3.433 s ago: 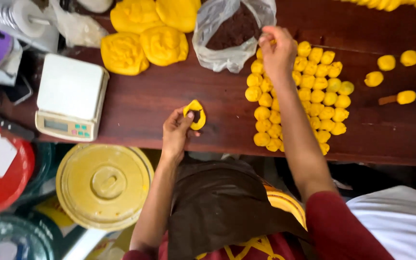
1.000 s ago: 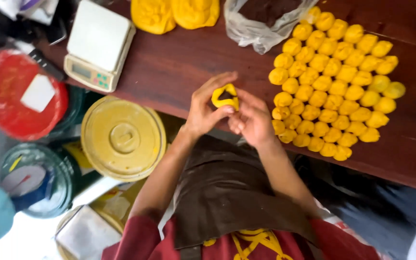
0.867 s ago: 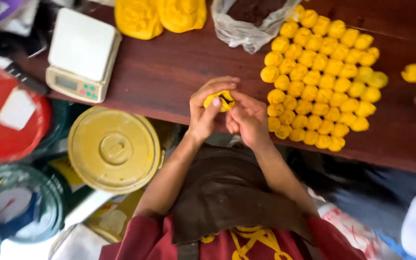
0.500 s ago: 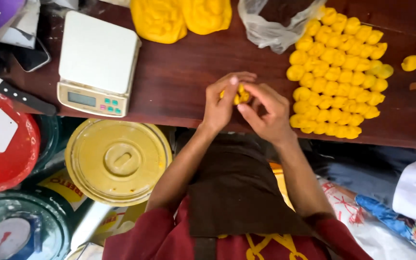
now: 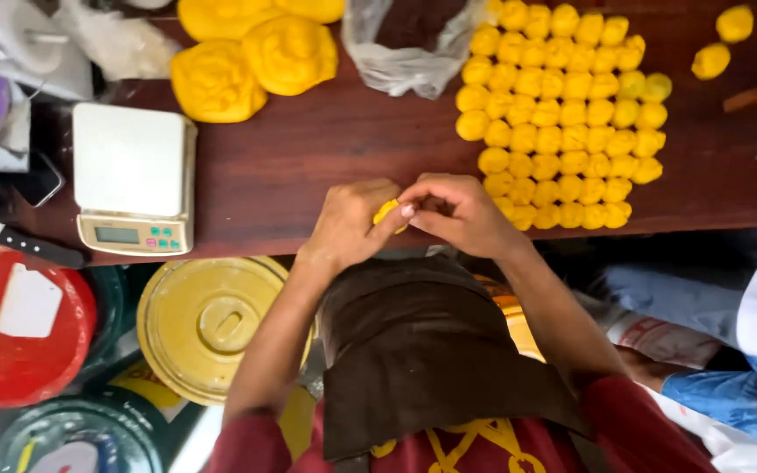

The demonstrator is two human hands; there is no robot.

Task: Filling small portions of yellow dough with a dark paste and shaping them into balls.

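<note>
Near floor: a yellow bucket lid [image 5: 212, 324], a red lid [image 5: 19, 333] and a green lid [image 5: 81, 438] are seen at the near left, below the bench edge.
Apron: a brown apron [image 5: 431, 350] is worn over a red top.
Hands: the left hand [image 5: 352, 223] and right hand [image 5: 457, 215] are held together at the near edge of the bench [image 5: 308, 166].
Grip: both are pressed together, pinching a small yellow dough piece [image 5: 387, 212] between the fingertips.
Bench left: a white scale [image 5: 133, 180] is set near the edge.
Bench right: rows of yellow balls [image 5: 571, 114] are laid just beside the right hand.
Far: large yellow dough lumps [image 5: 256, 61] and a clear bag of dark filling [image 5: 413, 39] are placed.
</note>
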